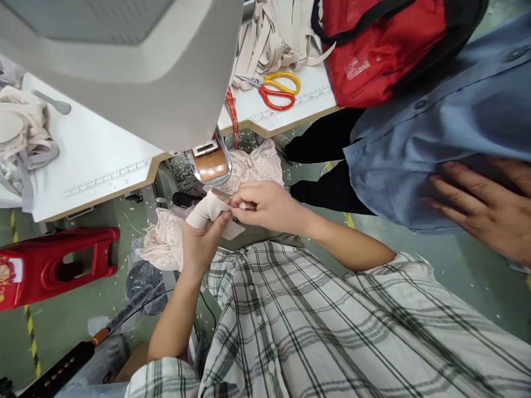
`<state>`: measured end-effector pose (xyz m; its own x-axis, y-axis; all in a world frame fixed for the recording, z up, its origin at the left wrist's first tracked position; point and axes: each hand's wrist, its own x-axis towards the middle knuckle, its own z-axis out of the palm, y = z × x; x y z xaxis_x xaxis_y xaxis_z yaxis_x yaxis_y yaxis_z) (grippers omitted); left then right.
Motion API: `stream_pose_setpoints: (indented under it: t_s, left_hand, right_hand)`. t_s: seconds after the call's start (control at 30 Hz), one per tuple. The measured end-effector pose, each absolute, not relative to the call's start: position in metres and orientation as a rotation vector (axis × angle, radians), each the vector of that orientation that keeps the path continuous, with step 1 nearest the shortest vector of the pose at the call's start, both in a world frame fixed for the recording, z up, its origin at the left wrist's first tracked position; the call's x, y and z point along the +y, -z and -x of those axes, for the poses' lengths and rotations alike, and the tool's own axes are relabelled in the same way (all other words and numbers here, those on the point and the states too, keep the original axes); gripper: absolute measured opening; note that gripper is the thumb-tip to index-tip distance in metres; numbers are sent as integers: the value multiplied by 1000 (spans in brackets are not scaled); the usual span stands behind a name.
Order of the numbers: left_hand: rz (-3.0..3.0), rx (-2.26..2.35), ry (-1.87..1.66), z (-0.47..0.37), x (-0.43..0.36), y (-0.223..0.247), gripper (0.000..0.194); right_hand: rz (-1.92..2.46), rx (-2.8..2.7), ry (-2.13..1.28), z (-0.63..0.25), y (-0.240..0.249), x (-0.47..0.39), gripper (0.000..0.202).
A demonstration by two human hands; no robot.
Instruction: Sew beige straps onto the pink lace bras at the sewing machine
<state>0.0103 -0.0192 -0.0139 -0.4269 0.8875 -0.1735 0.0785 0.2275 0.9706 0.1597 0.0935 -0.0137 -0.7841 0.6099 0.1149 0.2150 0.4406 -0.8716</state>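
A pale pink garment with lace (pixel 164 240) hangs below my hands, and its smooth part (pixel 209 209) is bunched up in them. My left hand (pixel 198 243) is closed around this smooth fabric, thumb on top. My right hand (pixel 267 205) pinches the fabric's edge close to the left thumb, its fingers curled. Just beyond my hands is the sewing machine's narrow bed (pixel 211 165), with a brown plate and a metal rim. More pale pink lace (pixel 253 166) lies behind my right hand. Exactly where the pieces join is hidden by my fingers.
Overhead looms the machine's head (pixel 186 83). Scissors (pixel 277 91) and cut strips (pixel 277 38) lie on the white table (pixel 103 149), garments (pixel 20 127) at left. A red bag (pixel 373 50) and another person's hand (pixel 489 204) are right; a red stool (pixel 62 265) stands left.
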Motion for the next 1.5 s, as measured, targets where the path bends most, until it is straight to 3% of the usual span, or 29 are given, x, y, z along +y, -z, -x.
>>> stream_pose_setpoints:
  t_s: [0.23, 0.4, 0.6, 0.87, 1.13, 1.5]
  left_hand:
    - [-1035, 1781, -1249, -9, -18, 12, 20]
    - [-970, 1738, -1272, -12, -15, 16, 19]
    - [-936, 1714, -1196, -2, -12, 13, 20]
    - [-1282, 1657, -1015, 7, -7, -5, 15]
    - [-1270, 1698, -949, -3, -1, -13, 13]
    - [-1195, 1728, -934, 4, 8, -10, 12]
  right_hand:
    - [786, -2229, -1502, -158, 19, 98, 15]
    - [771, -2179, -1402, -155, 19, 97, 12]
    - [825, -2094, -1744, -164, 24, 109, 18]
    - [894, -2320, -1420, -172, 16, 111, 14]
    - [797, -2459, -1266, -170, 5, 109, 11]
    - [692, -2509, -1504, -172, 6, 135, 15]
